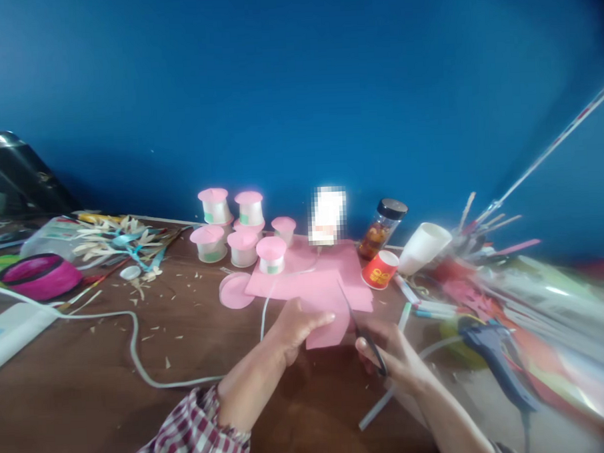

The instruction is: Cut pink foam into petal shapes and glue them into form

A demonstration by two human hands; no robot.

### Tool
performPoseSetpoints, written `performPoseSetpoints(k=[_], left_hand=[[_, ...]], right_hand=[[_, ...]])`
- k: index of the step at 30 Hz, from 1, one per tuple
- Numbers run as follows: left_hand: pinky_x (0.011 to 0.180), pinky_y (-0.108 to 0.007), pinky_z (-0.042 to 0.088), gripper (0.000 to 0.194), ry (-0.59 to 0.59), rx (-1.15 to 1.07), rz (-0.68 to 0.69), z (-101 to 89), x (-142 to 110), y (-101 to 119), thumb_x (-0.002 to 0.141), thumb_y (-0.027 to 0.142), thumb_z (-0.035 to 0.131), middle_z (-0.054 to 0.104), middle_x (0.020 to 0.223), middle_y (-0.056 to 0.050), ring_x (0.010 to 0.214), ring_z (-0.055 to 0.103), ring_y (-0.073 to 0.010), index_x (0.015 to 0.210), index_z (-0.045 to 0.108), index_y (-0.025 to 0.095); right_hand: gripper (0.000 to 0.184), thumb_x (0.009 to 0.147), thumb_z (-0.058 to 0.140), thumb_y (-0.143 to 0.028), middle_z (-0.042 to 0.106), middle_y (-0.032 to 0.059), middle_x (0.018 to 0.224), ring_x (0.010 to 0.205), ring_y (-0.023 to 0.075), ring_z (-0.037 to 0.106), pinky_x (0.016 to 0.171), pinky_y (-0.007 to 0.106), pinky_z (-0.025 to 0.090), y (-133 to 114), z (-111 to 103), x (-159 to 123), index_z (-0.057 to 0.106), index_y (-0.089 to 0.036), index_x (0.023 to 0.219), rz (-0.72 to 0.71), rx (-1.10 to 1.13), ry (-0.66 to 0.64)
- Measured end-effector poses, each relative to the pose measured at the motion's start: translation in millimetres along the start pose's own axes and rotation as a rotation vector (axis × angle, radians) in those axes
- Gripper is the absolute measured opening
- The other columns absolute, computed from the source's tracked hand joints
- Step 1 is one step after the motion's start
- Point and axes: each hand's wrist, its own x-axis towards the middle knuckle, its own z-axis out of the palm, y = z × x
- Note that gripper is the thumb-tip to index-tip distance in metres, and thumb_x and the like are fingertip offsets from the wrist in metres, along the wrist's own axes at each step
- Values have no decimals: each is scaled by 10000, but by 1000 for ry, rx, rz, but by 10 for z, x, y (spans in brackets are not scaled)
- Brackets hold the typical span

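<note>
My left hand (296,327) grips a piece of pink paper (331,322), thumb on top and fingers underneath. In my right hand (387,353) is a pair of dark scissors (370,344), with blades pointing up and away along the paper's right edge. Whether the blades touch the paper I cannot tell for sure. Beyond the hands, larger pink sheets (264,287) lie flat on the brown table (190,418). A pink paper disc (236,291) rests at their left edge.
Several pink-topped cups (243,248) stand at the back, some stacked. A jar (382,229), a red paper cup (380,270) and a white cup (423,248) stand right. A glue gun (498,358) lies at right. A white cable (134,340) crosses the left side, near wood shavings.
</note>
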Motion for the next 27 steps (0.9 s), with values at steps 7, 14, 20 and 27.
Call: performPoseSetpoints(k=[7, 14, 20, 27], left_hand=[[749, -363, 508, 312, -42, -1, 11, -12, 2, -1, 562, 216, 782, 722, 835, -100, 813, 665, -260, 847, 708, 112], [732, -361, 512, 272, -31, -6, -3, 1, -9, 17, 559, 205, 783, 713, 764, -72, 776, 661, -247, 802, 701, 117], [735, -349, 520, 277, -30, -28, -34, -36, 20, -26, 558, 201, 795, 725, 804, -75, 787, 665, -240, 807, 701, 124], [751, -356, 518, 292, -36, -19, -37, -72, 40, -44, 572, 212, 800, 724, 827, -71, 804, 666, -237, 832, 700, 125]], right_hand=[[557, 726, 604, -648, 420, -48, 513, 420, 81, 410, 376, 193, 368, 12, -11, -5, 636, -108, 860, 15, -14, -3], [526, 737, 604, -637, 400, -55, 510, 415, 78, 391, 374, 194, 346, 27, -17, -17, 608, -118, 824, 34, -7, -1], [484, 762, 600, -608, 389, -56, 504, 415, 76, 390, 375, 187, 323, 45, -33, -14, 593, -124, 781, 1, -46, -2], [521, 735, 594, -648, 393, -54, 493, 400, 81, 397, 367, 199, 335, 1, -36, -12, 584, -127, 762, 24, -63, -6]])
